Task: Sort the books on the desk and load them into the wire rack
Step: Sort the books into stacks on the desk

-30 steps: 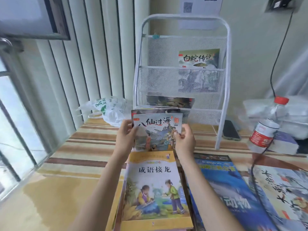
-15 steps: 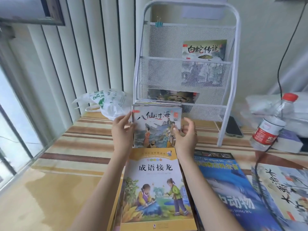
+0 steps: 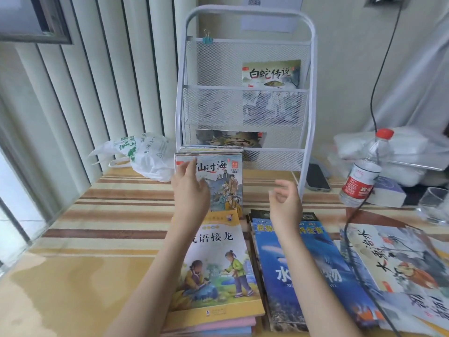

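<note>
White rack point(image 3: 245, 110): 2 books loaded. Stacks point(image 3: 218, 263) remain on the desk point(image 3: 116, 215). Left hand point(image 3: 190, 190) touches one with straight fingers; right hand point(image 3: 285, 203) hovers, released.

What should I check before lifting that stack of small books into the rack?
1. Left hand on the small book stack: ok, fingers rest on the front cover.
2. Right hand grip: not ok, open and off the stack.
3. Stack squared: ok, edges look aligned.
4. Room in the wire rack: ok, left side of the upper pocket is free.
5. Black cable clear of the path: cannot tell.
</note>
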The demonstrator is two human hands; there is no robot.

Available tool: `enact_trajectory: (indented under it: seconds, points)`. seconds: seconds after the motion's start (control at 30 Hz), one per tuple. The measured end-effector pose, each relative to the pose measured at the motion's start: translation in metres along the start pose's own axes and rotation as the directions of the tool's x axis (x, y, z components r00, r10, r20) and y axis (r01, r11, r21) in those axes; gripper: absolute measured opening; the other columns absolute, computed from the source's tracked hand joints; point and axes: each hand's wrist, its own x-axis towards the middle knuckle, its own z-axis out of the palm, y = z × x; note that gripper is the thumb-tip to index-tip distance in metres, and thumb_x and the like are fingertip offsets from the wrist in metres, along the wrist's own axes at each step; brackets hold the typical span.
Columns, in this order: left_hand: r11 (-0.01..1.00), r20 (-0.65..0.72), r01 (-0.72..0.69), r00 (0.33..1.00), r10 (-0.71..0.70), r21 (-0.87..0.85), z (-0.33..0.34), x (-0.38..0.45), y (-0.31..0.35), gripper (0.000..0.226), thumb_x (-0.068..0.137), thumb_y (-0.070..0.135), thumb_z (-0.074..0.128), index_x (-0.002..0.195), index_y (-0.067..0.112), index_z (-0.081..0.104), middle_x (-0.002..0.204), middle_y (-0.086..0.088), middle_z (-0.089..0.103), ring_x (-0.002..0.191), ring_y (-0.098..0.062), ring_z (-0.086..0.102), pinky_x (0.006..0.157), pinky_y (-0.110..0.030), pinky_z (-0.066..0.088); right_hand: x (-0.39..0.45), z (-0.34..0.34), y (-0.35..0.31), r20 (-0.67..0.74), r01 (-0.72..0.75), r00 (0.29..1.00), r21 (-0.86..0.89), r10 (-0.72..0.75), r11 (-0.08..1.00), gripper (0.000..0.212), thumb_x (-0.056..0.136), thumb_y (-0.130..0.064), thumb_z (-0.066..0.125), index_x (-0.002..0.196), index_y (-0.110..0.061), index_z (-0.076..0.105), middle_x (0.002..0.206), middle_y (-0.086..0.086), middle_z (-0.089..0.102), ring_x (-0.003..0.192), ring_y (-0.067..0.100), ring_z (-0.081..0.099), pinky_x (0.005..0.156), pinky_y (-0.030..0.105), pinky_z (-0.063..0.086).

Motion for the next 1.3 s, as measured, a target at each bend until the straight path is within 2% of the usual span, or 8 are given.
enact_trajectory:
  seconds: [0.1, 0.23, 0.43, 0.6, 0.73, 0.83, 1.13, 1.3]
  points:
    - [0.996, 0.235, -0.084, 0.968, 0.086, -0.018, 0.018, -0.021, 0.028, 0.045, 0.090, 0.000, 0.047, 0.134, 0.008, 0.051, 0.135, -0.012, 0.051, 0.125, -0.028, 0.046, 0.106, -0.035, 0.036, 0.002, -0.040, 0.017, -0.019, -0.063, 0.998, -0.099, 0.062, 0.993, 0.023, 0.090, -0.005, 0.051, 0.111, -0.015, 0.054, 0.096, 0.000, 0.060, 0.084, 0.018, 0.057, 0.067, 0.029, 0.043]
    - [0.975, 0.640, -0.215, 0.758, 0.125, 0.064, 0.057, -0.053, 0.057, 0.041, 0.091, 0.007, 0.050, 0.132, 0.008, 0.055, 0.133, -0.010, 0.057, 0.122, -0.024, 0.052, 0.102, -0.031, 0.040, -0.001, -0.087, 0.036, -0.051, -0.149, 0.988, -0.145, 0.143, 0.978, 0.026, 0.089, -0.003, 0.048, 0.113, -0.010, 0.054, 0.093, 0.006, 0.062, 0.075, 0.022, 0.058, 0.064, 0.028, 0.044]
    - [0.967, 0.721, -0.254, 0.671, 0.174, 0.003, 0.110, -0.102, 0.096, 0.037, 0.090, 0.008, 0.050, 0.127, 0.009, 0.059, 0.130, -0.012, 0.059, 0.123, -0.027, 0.051, 0.098, -0.032, 0.041, -0.010, -0.169, 0.062, -0.273, -0.199, 0.952, -0.221, 0.135, 0.955, 0.025, 0.087, -0.004, 0.055, 0.111, -0.011, 0.053, 0.108, 0.012, 0.063, 0.097, 0.031, 0.060, 0.076, 0.033, 0.044]
    - [0.938, 0.820, -0.330, 0.505, 0.270, -0.106, 0.152, -0.151, 0.138, 0.025, 0.091, 0.015, 0.051, 0.110, -0.001, 0.053, 0.111, -0.023, 0.061, 0.107, -0.037, 0.055, 0.084, -0.039, 0.044, -0.019, -0.233, 0.078, -0.414, -0.246, 0.906, -0.355, 0.084, 0.902, 0.034, 0.087, -0.005, 0.056, 0.120, -0.007, 0.050, 0.116, 0.017, 0.060, 0.102, 0.035, 0.057, 0.079, 0.039, 0.045]
    - [0.812, 0.893, -0.584, 0.366, 0.261, 0.001, 0.177, -0.181, 0.145, 0.088, 0.079, 0.062, 0.059, 0.145, 0.014, 0.026, 0.152, -0.011, 0.024, 0.144, -0.026, 0.014, 0.116, -0.048, 0.011, -0.025, -0.262, 0.089, -0.389, -0.288, 0.917, -0.508, 0.082, 0.812, 0.054, 0.085, -0.026, 0.065, 0.132, -0.009, 0.045, 0.123, 0.019, 0.057, 0.113, 0.036, 0.050, 0.089, 0.042, 0.042]
    - [0.755, 0.928, -0.654, 0.312, 0.204, 0.054, 0.184, -0.184, 0.143, 0.116, 0.067, 0.077, 0.058, 0.152, 0.023, 0.000, 0.159, -0.012, -0.007, 0.146, -0.028, -0.011, 0.116, -0.054, -0.005, -0.028, -0.272, 0.096, -0.365, -0.337, 0.919, -0.529, 0.149, 0.779, 0.056, 0.085, -0.034, 0.064, 0.132, -0.008, 0.046, 0.125, 0.017, 0.058, 0.117, 0.035, 0.048, 0.095, 0.043, 0.039]
    - [0.687, 0.884, -0.727, 0.315, 0.344, -0.008, 0.178, -0.175, 0.151, 0.078, 0.081, 0.065, 0.053, 0.146, 0.028, 0.030, 0.136, -0.004, 0.046, 0.133, -0.026, 0.035, 0.105, -0.040, 0.033, -0.027, -0.295, 0.088, -0.479, -0.318, 0.868, -0.330, 0.132, 0.889, 0.020, 0.088, -0.010, 0.057, 0.108, -0.011, 0.058, 0.102, 0.015, 0.062, 0.095, 0.034, 0.055, 0.071, 0.036, 0.044]
    - [0.538, 0.750, -0.843, 0.371, 0.547, 0.025, 0.168, -0.183, 0.156, 0.042, 0.098, 0.041, 0.040, 0.139, 0.034, 0.037, 0.119, 0.003, 0.060, 0.103, -0.027, 0.060, 0.064, -0.031, 0.039, -0.026, -0.306, 0.077, -0.409, -0.351, 0.790, 0.309, 0.457, 0.884, 0.025, 0.090, -0.005, 0.050, 0.111, -0.020, 0.048, 0.098, 0.009, 0.054, 0.069, 0.025, 0.058, 0.041, 0.025, 0.051]
